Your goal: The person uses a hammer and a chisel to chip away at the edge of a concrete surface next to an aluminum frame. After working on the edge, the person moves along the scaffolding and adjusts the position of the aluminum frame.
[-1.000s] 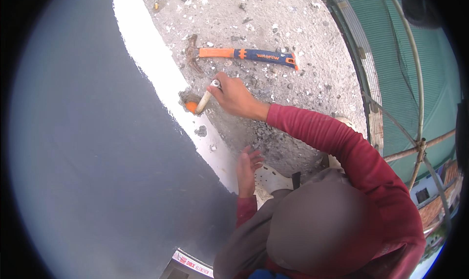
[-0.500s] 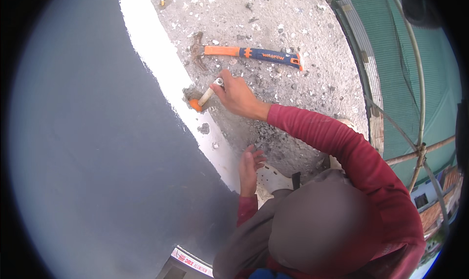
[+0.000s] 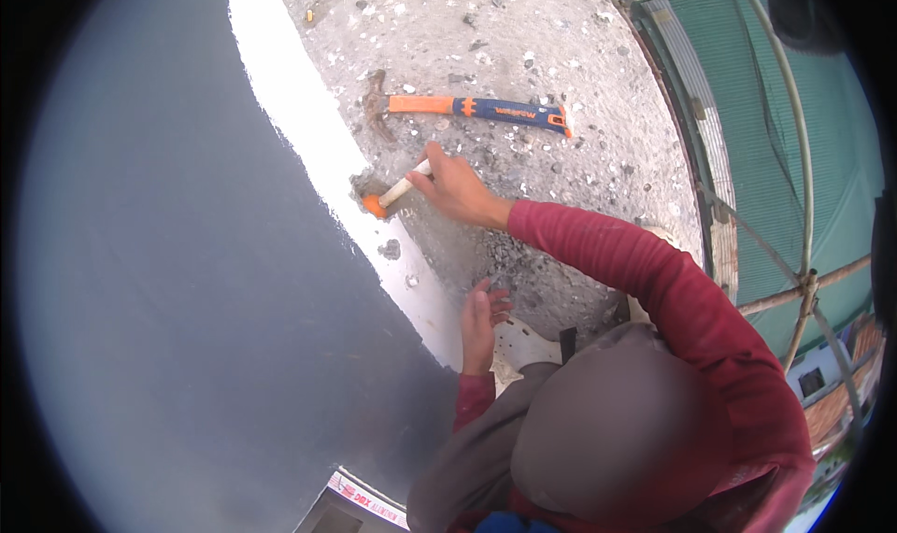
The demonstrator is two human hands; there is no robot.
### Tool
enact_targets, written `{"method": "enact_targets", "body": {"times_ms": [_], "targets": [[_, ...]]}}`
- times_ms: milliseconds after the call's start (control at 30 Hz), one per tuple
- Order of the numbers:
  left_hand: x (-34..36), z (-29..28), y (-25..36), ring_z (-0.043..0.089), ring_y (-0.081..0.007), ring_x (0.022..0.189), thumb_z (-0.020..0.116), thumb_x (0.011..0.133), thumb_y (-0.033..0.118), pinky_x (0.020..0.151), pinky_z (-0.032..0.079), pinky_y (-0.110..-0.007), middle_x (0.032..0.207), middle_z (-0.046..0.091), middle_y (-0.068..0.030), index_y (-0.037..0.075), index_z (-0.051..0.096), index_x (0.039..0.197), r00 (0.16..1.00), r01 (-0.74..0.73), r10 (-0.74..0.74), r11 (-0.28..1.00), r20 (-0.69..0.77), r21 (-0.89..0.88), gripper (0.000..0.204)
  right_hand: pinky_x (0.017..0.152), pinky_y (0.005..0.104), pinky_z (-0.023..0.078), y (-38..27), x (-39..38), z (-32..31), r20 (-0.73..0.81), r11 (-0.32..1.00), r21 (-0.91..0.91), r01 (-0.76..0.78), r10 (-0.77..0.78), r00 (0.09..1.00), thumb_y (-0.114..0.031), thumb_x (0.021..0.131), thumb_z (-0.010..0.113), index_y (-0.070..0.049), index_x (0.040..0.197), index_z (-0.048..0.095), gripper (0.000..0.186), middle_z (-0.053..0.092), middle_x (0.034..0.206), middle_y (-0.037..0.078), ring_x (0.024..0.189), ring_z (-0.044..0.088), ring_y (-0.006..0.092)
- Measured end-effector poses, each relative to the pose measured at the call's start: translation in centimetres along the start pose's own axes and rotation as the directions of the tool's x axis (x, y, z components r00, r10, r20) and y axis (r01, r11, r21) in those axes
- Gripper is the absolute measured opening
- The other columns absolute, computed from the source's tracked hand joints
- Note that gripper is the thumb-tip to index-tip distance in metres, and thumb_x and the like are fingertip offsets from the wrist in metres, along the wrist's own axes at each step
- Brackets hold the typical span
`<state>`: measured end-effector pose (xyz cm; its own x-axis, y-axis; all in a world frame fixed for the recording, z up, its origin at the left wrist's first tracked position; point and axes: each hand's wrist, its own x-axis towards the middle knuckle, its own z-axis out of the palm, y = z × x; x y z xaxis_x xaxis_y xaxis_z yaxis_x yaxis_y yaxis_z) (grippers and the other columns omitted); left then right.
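My right hand (image 3: 455, 186) grips the upper end of a short white pipe (image 3: 405, 188), fingers wrapped round it. The pipe slants down to the left, its lower end at an orange round fitting (image 3: 375, 205). That fitting sits in a rough broken hole (image 3: 363, 184) at the foot of the wall. My left hand (image 3: 477, 326) hovers near the wall's white lower band, fingers apart and slightly curled, with nothing in it. A claw hammer (image 3: 472, 107) with an orange and dark blue handle lies on the ground beyond my right hand.
The dark grey wall (image 3: 215, 281) with a white painted band (image 3: 290, 103) runs along the left. Grey rubble (image 3: 509, 262) lies between my arms. Green netting (image 3: 747, 94) and scaffold poles (image 3: 804, 159) stand at the right. A white perforated shoe (image 3: 523, 344) is close to my left hand.
The pipe leans lower to the right in my right hand, its lower end still at the orange fitting. My left hand has hardly moved; the view has shifted slightly.
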<state>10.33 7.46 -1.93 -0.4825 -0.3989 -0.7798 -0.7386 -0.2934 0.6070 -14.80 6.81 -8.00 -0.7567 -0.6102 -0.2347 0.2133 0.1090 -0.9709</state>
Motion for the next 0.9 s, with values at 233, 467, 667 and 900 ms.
{"method": "enact_targets", "body": {"times_ms": [233,467,667,900], "targets": [[-0.4,0.4,0.8,0.066,-0.0224,0.101,0.039,0.111,0.047,0.086,0.051,-0.033,0.123,0.064,-0.0182,-0.003,0.039,0.151,1.0,0.023,-0.024,0.999,0.019,0.039,0.064,0.062,0.0508,0.049,1.0,0.4,0.1,-0.014,1.0,-0.026,0.01,-0.01,1.0,-0.029,0.1,0.064,0.004,0.107,0.047,0.038,0.064,0.073,0.025,0.066,0.066,0.0421],[-0.4,0.7,1.2,0.066,-0.0232,0.101,0.04,0.11,0.051,0.087,0.051,-0.034,0.126,0.062,-0.0194,-0.004,0.039,0.15,0.999,0.035,-0.037,0.996,0.025,0.079,0.068,0.069,0.0542,0.053,2.3,0.2,-0.3,-0.057,0.999,0.033,0.028,-0.026,0.998,-0.027,0.1,0.062,0.006,0.109,0.044,0.038,0.067,0.08,0.03,0.077,0.067,0.0499],[0.2,0.9,1.5,0.066,-0.0227,0.1,0.041,0.109,0.051,0.085,0.052,-0.033,0.122,0.064,-0.0194,-0.004,0.04,0.149,1.0,0.022,-0.023,0.998,0.021,0.058,0.068,0.062,0.0521,0.049,2.4,0.2,0.1,-0.062,0.998,0.062,-0.026,0.03,0.998,-0.031,0.1,0.064,0.005,0.108,0.046,0.041,0.064,0.074,0.027,0.068,0.066,0.046],[0.4,0.6,1.1,0.068,-0.0242,0.096,0.043,0.111,0.04,0.081,0.053,-0.033,0.115,0.067,-0.0185,-0.006,0.05,0.134,0.996,-0.012,0.012,1.0,-0.085,-0.006,0.052,0.063,0.0527,0.05,-0.2,0.3,-2.2,-0.029,0.999,0.036,0.023,-0.022,0.999,-0.028,0.1,0.063,0.006,0.103,0.047,0.037,0.064,0.073,0.028,0.071,0.067,0.0452]]}}
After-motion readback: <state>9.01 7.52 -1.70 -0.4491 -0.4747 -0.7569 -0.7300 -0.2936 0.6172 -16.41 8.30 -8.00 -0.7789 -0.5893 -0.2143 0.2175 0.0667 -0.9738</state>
